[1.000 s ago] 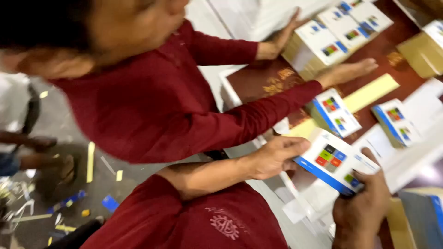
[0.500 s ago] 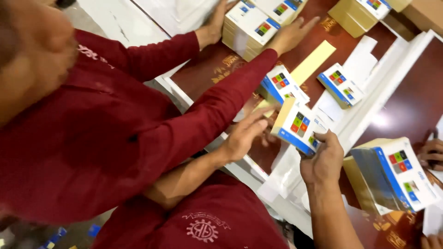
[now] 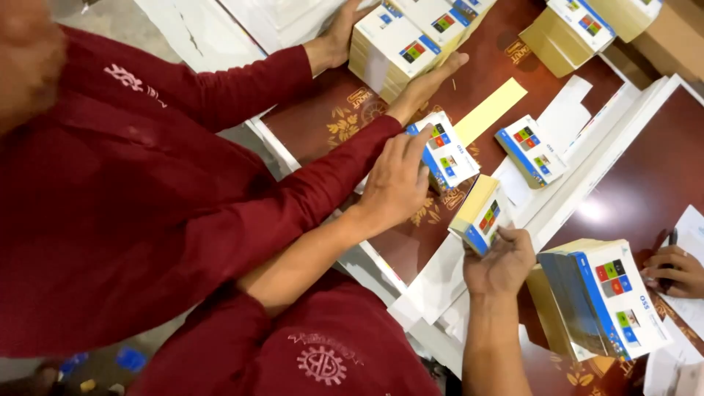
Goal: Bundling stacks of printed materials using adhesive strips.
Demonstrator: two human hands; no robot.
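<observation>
The right hand (image 3: 502, 260) has its fingers closed around a small white-and-blue box (image 3: 478, 216), tilted on edge just above the dark red tabletop (image 3: 645, 176), seemingly for turning or checking. The left hand (image 3: 396, 180) lies flat with fingers spread, pressing another such box (image 3: 446, 154) down, likely steadying it. A co-worker's hands (image 3: 418, 81) square up a far stack of boxes (image 3: 407, 40).

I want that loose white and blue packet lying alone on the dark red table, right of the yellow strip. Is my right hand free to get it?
Probably not at once: your right hand holds a small packet. The lone packet lies uncovered.
</observation>
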